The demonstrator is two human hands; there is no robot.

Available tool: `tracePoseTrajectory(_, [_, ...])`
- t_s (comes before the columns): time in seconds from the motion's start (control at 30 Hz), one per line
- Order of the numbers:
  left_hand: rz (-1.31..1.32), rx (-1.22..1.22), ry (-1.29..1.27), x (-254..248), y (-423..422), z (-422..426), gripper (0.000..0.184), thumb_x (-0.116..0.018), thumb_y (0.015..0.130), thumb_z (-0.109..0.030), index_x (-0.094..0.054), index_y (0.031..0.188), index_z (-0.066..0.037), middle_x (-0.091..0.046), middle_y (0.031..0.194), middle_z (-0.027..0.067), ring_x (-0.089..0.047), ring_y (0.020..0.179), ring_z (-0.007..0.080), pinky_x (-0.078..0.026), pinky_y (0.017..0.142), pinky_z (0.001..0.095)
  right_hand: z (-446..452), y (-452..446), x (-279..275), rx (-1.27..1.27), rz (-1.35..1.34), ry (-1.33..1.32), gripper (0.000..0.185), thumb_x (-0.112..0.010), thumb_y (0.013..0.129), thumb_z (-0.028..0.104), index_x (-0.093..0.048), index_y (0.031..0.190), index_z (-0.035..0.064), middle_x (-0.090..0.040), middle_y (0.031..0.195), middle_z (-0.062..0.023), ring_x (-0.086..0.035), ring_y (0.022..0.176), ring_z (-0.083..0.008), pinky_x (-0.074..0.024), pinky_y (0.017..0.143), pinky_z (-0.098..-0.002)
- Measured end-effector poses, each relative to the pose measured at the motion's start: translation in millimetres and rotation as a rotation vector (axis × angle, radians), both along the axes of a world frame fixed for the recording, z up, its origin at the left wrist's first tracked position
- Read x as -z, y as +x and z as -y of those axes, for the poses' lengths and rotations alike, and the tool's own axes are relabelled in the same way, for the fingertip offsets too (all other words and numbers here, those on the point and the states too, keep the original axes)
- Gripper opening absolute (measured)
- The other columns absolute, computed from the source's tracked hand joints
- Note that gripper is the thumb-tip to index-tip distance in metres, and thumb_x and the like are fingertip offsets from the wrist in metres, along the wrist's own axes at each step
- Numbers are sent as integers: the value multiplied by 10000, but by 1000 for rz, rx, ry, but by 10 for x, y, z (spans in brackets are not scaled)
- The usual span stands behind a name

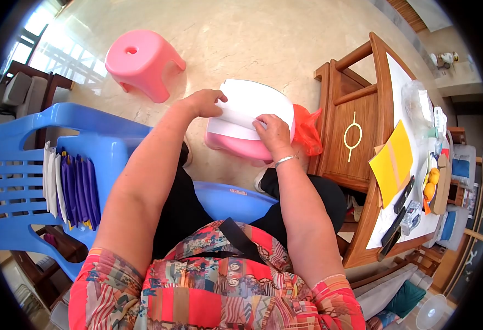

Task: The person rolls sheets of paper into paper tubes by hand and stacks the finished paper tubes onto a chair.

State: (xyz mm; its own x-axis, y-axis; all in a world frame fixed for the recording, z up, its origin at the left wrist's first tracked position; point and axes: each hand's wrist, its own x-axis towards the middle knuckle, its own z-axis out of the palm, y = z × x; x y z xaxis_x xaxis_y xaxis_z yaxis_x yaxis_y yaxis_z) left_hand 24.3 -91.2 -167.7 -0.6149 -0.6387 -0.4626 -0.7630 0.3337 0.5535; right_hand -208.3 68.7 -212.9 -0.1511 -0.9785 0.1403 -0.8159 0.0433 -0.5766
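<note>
A white paper sheet [261, 104] lies over the top of a pink stool [230, 146] in front of me, its near edge turned up in a fold. At the fold's left end, my left hand [204, 103] has its fingers curled on the paper's edge. My right hand [275, 133] pinches the fold nearer the right end, with a bracelet on that wrist. The undersides of both hands' fingertips are hidden.
A second pink stool [137, 55] stands ahead on the left. Beside me, a blue plastic chair [95, 146] holds several purple packets [79, 184]. A red plastic bag [307, 129] sits by the wooden table [343, 126], which bears a yellow envelope [393, 162] and remotes.
</note>
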Motion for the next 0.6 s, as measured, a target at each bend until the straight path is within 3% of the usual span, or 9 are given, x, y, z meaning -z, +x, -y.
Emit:
tracePoseTrajectory(0.1, [-10, 34, -111, -14, -149, -172, 529, -799, 809, -327, -701, 1287, -123, -689, 1243, 175, -656, 1180, 338, -524, 1021, 410, -8, 5, -9, -20, -20, 0, 163, -777, 840, 228, -783, 924, 88, -740, 916, -127, -707, 884, -335, -558, 824, -443])
tracePoseTrajectory(0.2, [80, 196, -315, 113, -236, -361, 448, -801, 822, -316, -725, 1228, -143, -703, 1178, 143, -662, 1143, 328, -534, 987, 424, -19, -4, -24, -38, -80, 18, 170, -788, 825, 233, -779, 934, 103, -739, 912, -107, -700, 897, -320, -541, 858, -441])
tracePoseTrajectory(0.23, [156, 243, -346, 150, -275, -389, 349, -769, 840, -300, -743, 1176, -210, -702, 1184, 71, -663, 1160, 266, -529, 981, 417, -31, -4, -31, -43, -104, 28, 175, -793, 819, 236, -778, 939, 109, -739, 911, -98, -698, 904, -314, -534, 875, -439])
tracePoseTrajectory(0.43, [188, 252, -377, 229, -310, -435, 249, -696, 888, -200, -757, 1129, -209, -707, 1155, 60, -665, 1149, 256, -504, 967, 425, -201, -148, -140, -73, -225, 106, 339, -830, 768, 246, -746, 1085, 158, -718, 1073, -69, -652, 1086, -295, -466, 1000, -433])
tracePoseTrajectory(0.6, [176, 244, -379, 239, -305, -436, 251, -671, 895, -177, -758, 1127, -214, -712, 1146, 60, -668, 1143, 256, -504, 954, 426, -330, -273, -180, -41, -215, 229, 426, -802, 767, 184, -715, 1183, 179, -687, 1181, -89, -615, 1182, -298, -457, 1028, -427])
